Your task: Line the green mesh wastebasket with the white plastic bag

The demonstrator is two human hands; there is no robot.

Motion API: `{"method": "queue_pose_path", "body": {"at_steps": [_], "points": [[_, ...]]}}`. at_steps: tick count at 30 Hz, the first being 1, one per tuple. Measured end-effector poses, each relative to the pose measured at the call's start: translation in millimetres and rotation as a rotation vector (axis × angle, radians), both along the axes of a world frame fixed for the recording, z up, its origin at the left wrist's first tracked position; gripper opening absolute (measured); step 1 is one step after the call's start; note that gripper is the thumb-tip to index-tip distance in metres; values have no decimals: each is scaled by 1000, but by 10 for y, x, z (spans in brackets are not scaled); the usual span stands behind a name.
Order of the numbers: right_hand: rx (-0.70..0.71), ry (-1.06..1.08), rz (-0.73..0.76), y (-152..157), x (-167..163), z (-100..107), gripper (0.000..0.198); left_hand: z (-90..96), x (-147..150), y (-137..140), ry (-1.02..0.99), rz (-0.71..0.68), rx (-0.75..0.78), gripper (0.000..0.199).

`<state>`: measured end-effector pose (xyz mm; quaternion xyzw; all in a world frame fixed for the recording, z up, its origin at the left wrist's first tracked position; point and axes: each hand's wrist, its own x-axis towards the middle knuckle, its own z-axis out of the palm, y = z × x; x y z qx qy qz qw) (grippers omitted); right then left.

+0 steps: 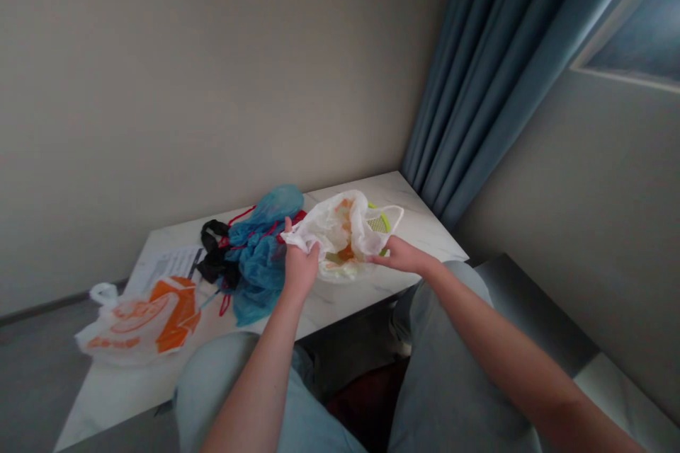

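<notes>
Left hand grips one edge of the white bag; right hand, another — tabletop gives room rightward.

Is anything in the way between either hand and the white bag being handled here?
Nothing visible is. The left hand and right hand both have hold of the white bag. The blue plastic lies beside the left hand, not between it and the bag.
</notes>
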<state>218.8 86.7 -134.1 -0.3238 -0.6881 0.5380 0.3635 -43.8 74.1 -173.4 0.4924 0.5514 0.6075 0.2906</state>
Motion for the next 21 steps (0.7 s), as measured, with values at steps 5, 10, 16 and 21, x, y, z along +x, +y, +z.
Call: {"method": "queue_pose_path", "body": {"at_steps": [5,10,16,21], "points": [[-142,8,-35,65,-103,-136,22,41,55,-43,84,-10,27,80],[-509,299,-31,62,-306,-206,35,58,104,-72,-20,-60,73,83],[-558,489,-243,106,-381,-142,36,61,35,-57,55,55,141,62],[-354,603,-500,248,-283,-109,23,197,10,-99,56,91,185,57]]}}
